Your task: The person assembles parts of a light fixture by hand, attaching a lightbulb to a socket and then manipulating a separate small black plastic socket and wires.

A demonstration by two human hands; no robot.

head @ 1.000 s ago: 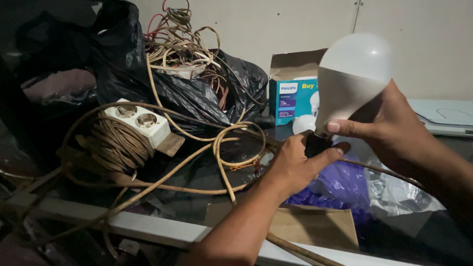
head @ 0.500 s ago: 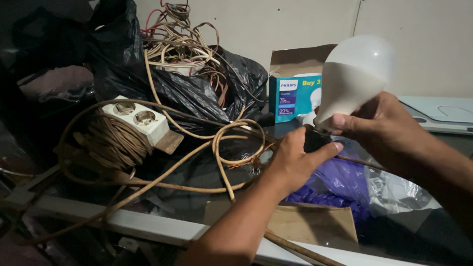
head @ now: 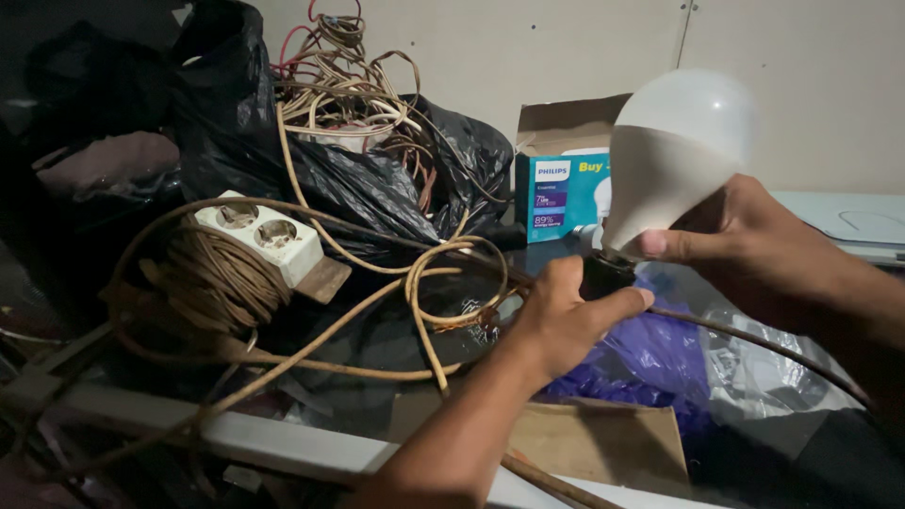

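Observation:
My right hand [head: 754,250] grips the lower part of a large white light bulb [head: 674,155], with its dome pointing up and to the right. The bulb's base sits in a black lamp socket [head: 603,275], and my left hand [head: 566,316] is closed around that socket from below. A brown cable [head: 754,344] runs from the socket off to the right. Both hands are in the middle right of the view.
A white double socket block [head: 259,236] lies on a coil of tan cord [head: 203,283] at left. Behind it are black plastic bags [head: 368,188] and tangled wires [head: 335,85]. A blue and white bulb carton [head: 561,188], a purple bag [head: 650,349] and cardboard [head: 603,443] surround the hands.
The hands and bulb have stayed nearly in place. My right hand's grip has shifted slightly around the bulb's neck, while the left keeps hold of the socket.

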